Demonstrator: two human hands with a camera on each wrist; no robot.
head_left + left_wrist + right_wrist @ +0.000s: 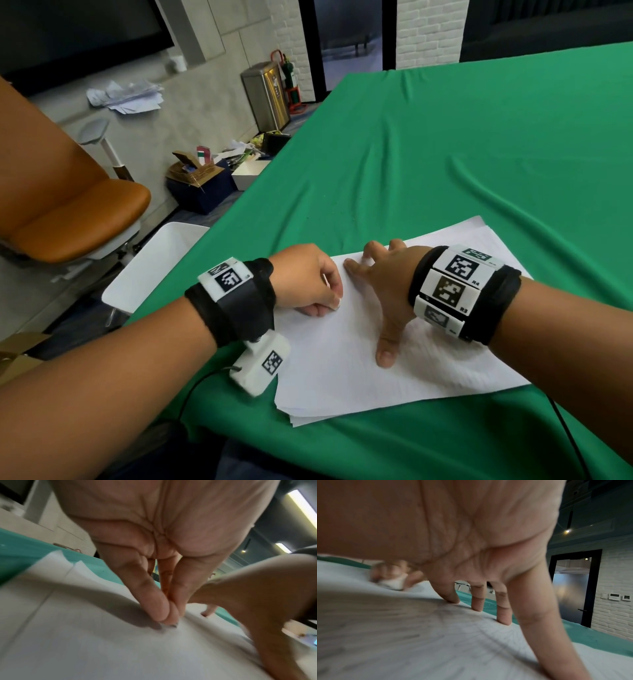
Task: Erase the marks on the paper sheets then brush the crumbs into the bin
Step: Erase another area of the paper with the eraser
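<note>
A stack of white paper sheets (342, 373) lies on the green tablecloth (445, 154) near the front edge. My left hand (327, 299) pinches a small white eraser (337, 304) and holds its smudged tip (173, 625) on the top sheet near the left side. My right hand (378, 296) lies spread on the paper just right of it, with its fingertips (504, 620) and thumb pressing down. Faint pencil marks (488, 630) show on the sheet under the right hand. A white bin (150, 270) stands below the table's left edge.
An orange chair (78, 212) stands left of the table. On the floor beyond are cardboard boxes (195, 171) and a steel waste bin (267, 96). A black cable (568, 435) runs over the cloth at the front right. The sheets' far corners (58, 555) curl up.
</note>
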